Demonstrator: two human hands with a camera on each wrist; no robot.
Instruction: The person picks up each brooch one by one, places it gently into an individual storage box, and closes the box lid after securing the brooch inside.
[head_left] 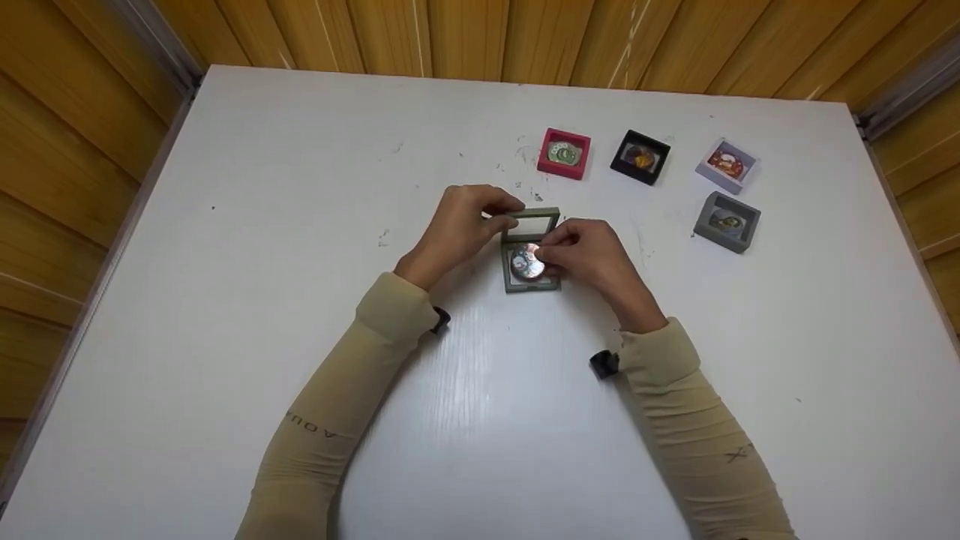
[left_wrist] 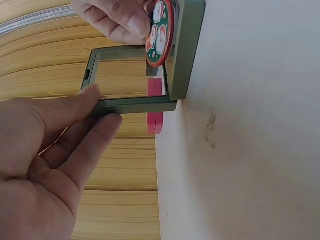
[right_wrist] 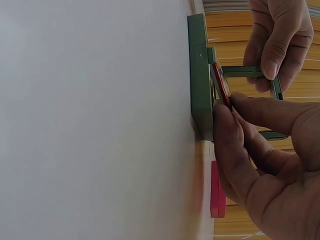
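Observation:
A small green hinged display case [head_left: 532, 288] lies on the white table with its framed clear lid [left_wrist: 135, 105] raised. My left hand [head_left: 463, 223] pinches the left side of that lid between thumb and fingers. With thumb and fingertips, my right hand [head_left: 592, 253] holds a round badge [head_left: 525, 264] by its right edge, over the case's lower half. Red edging and a green face with white figures show on the badge [left_wrist: 160, 37] in the left wrist view. From the right wrist view the badge [right_wrist: 222, 86] tilts against the case's opening.
Several closed cases with pictured pieces inside stand toward the back right: a red one [head_left: 564, 171], a black one [head_left: 626, 169], a lilac one [head_left: 716, 178] and a grey one [head_left: 724, 238]. Wooden panels [head_left: 480, 37] rise behind the table's far edge.

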